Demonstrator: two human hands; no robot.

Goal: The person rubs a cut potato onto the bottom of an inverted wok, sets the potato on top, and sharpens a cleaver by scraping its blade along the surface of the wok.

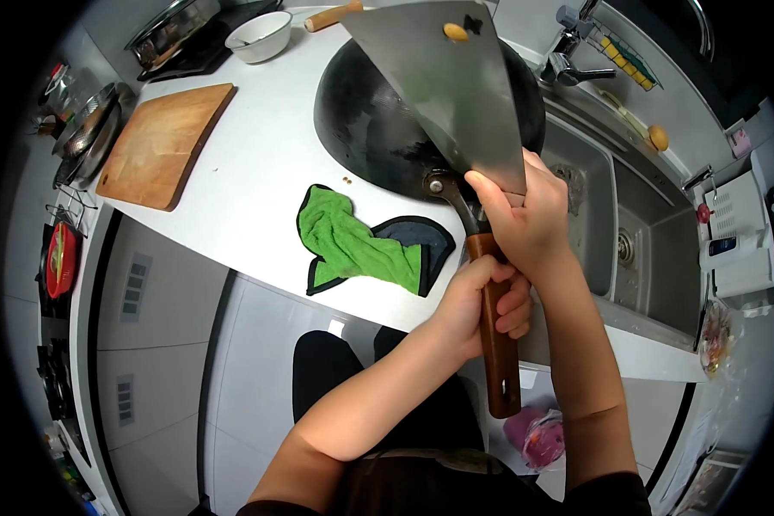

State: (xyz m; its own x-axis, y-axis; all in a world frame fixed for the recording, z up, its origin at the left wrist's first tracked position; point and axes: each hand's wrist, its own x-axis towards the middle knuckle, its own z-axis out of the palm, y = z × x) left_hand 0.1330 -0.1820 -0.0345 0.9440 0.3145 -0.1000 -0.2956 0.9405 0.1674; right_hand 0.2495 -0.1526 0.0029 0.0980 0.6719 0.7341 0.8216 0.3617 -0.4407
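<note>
A black wok [361, 112] sits on the white counter, its brown wooden handle [500, 378] pointing towards me. My left hand [486, 305] is wrapped round that handle. Just above it, my right hand [529, 215] is closed on a cleaver, whose broad metal blade [447, 95] is raised over the wok and hides much of it. The cleaver's grip is mostly covered by my fingers. A small yellowish piece [455, 32] and a dark scrap show near the blade's far end. Left of the wok handle lies a crumpled green cloth [353, 241] with dark edging.
A wooden cutting board [168, 146] lies at the counter's left. Behind are a white bowl [259, 37], a metal pot [174, 33] and a wooden cylindrical piece [334, 15]. To the right is a double sink [612, 215] with a faucet [568, 69].
</note>
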